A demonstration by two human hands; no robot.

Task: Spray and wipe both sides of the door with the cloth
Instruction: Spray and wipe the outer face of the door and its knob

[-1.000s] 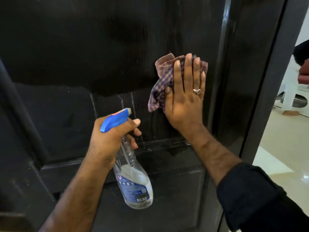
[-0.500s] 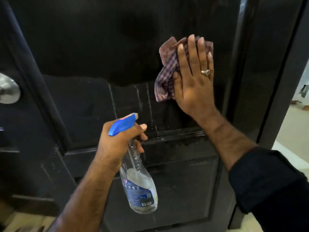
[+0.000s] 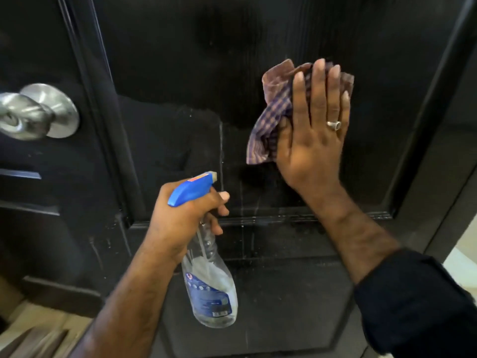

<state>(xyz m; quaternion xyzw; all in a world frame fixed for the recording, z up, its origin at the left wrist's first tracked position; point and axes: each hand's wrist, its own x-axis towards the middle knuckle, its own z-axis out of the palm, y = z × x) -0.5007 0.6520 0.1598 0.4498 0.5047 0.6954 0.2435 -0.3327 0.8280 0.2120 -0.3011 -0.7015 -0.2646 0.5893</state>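
Observation:
The black panelled door [image 3: 180, 73] fills the view, with wet streaks running down near its middle. My right hand [image 3: 315, 135] lies flat with straight fingers and presses a checked purple cloth [image 3: 273, 109] against the upper panel, right of centre. My left hand [image 3: 185, 218] grips the neck of a clear spray bottle [image 3: 209, 282] with a blue trigger head, held in front of the door below and left of the cloth. The nozzle points at the door, and a finger lies over the trigger.
A round silver door knob [image 3: 33, 112] sticks out at the left edge. The dark door frame [image 3: 444, 125] runs down the right side, with pale floor [image 3: 459, 262] beyond it. Light flooring shows at the bottom left.
The view has swung left, bringing the knob fully in. My right hand has slid the cloth to the right across the panel. The bottle stays in my left hand, held the same way.

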